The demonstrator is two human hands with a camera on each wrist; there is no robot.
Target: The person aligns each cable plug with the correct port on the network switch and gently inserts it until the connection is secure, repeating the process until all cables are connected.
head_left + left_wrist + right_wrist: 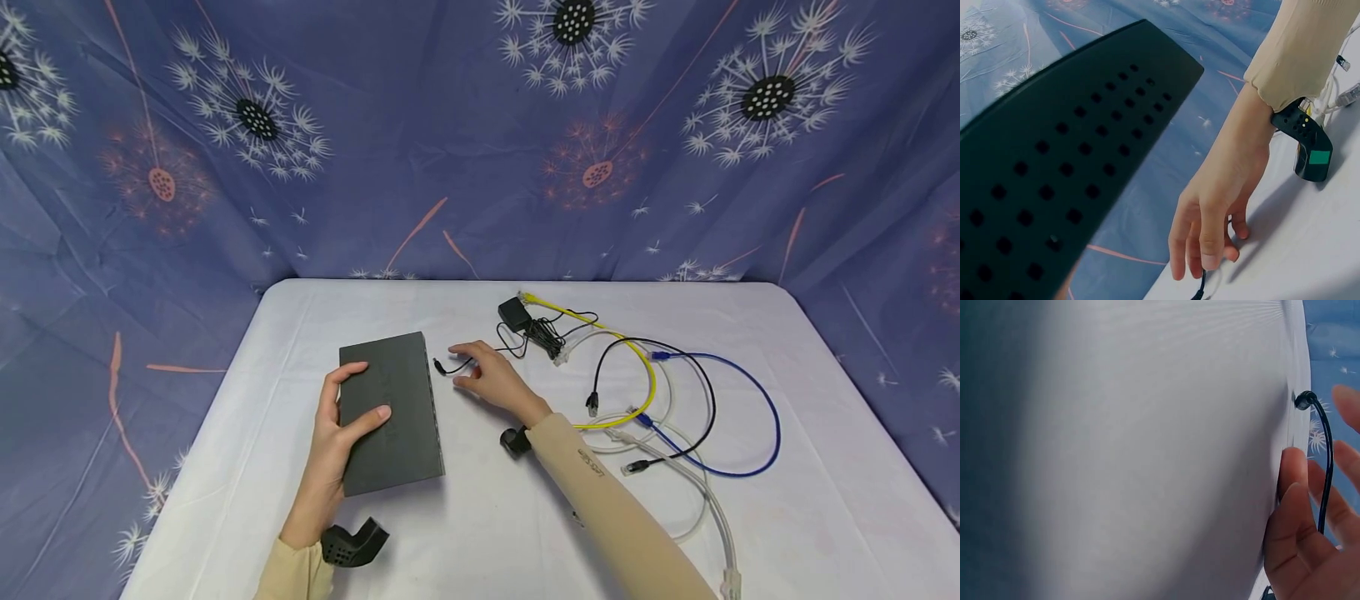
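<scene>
Left hand (337, 437) grips a dark gray box (397, 400) in the head view; right hand (495, 379), fingers parted, hovers just beside a black plug (440, 367), short of the white counter's (480, 508) far edge. Left wrist: holes line the box's side. Right wrist: the plug's cord (1330, 456) curves past loose fingers.

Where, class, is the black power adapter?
In the head view, the black power adapter lies just right of centre, near the far edge of the table, beside one end of the yellow cable.
</scene>
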